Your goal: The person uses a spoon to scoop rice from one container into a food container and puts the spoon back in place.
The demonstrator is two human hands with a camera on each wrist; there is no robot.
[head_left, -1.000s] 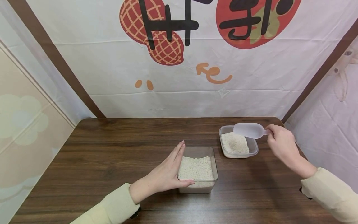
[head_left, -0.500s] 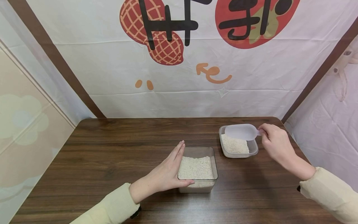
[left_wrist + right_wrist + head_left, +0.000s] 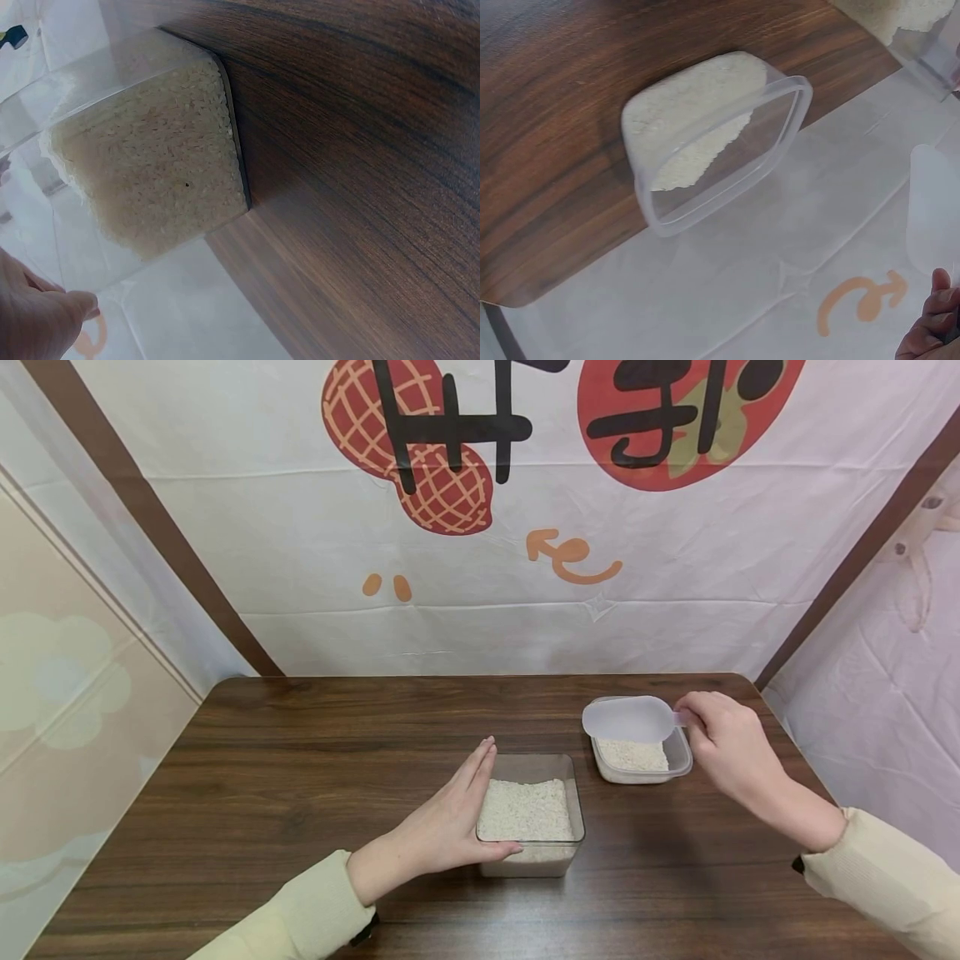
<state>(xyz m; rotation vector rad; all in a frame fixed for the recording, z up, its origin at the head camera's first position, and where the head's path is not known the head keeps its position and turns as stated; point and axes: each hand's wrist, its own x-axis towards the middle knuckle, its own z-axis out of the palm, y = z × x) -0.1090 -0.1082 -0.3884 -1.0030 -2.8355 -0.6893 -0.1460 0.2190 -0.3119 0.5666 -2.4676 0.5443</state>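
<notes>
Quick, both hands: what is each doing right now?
Left hand: open, flat against the square rice container.
Right hand: holding the white scoop.

Dark wood-grain counter, smooth with a soft sheen. Clear glossy plastic tub of matt, grainy white rice. Frosted translucent plastic scoop. Creased, matt printed cloth backdrop.

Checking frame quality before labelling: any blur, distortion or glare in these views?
Head view: sharp, evenly lit, soft shadows under the right hand and scoop; edges bow with wide-angle distortion. Left wrist view: table strongly tilted, rice box wall hazy with reflections. Right wrist view: small tub clear, scoop a pale blur at the frame edge.
</notes>
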